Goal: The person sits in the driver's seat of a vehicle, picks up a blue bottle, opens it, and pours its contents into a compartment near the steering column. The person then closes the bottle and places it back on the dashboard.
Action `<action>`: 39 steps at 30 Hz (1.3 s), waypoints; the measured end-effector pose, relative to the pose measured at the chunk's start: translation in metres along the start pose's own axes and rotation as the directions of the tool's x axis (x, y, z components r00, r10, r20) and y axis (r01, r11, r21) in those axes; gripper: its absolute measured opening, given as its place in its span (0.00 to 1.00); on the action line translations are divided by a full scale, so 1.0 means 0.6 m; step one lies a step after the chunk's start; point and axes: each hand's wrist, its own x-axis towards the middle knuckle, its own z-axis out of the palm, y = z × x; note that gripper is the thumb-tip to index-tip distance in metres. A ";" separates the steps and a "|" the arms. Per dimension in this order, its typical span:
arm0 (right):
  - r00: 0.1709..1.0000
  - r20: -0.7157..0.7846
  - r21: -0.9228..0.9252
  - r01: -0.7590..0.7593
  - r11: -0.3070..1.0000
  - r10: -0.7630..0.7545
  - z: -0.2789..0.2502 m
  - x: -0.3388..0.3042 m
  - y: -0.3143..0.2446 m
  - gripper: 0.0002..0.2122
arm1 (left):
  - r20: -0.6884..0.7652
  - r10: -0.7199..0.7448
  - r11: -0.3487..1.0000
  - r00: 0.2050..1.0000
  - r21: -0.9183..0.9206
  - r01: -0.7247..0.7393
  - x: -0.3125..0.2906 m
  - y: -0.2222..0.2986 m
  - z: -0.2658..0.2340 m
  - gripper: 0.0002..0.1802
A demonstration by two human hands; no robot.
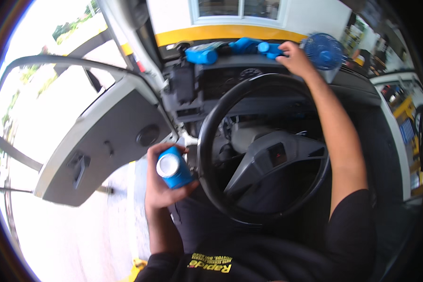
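Note:
A blue cylindrical can [177, 177] with a white round end sits in my left hand [156, 192], its fingers wrapped around it. The can's white end tilts up, left of the steering wheel [207, 127]. My right hand [294, 60] reaches over the wheel to the dashboard top. Its thumb and fingertips are closed about the right end of a blue plastic object [267, 48], whose exact kind I cannot make out. Further left along the dash lie another blue object [246, 45] and a blue bottle-like container [202, 55].
A blue fan [323, 50] stands on the dashboard, right of my right hand. The vehicle door [103, 127] hangs open at the left. A dark box-shaped holder [183, 82] is at the dash's left end. Beyond the windscreen is a white and yellow wall with a window [239, 8].

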 end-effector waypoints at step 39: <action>0.917 0.038 0.807 0.207 0.553 -0.398 0.067 -0.406 -0.556 0.31 | 0.034 0.163 0.972 0.986 0.167 -0.167 -0.060 0.057 -0.003 0.56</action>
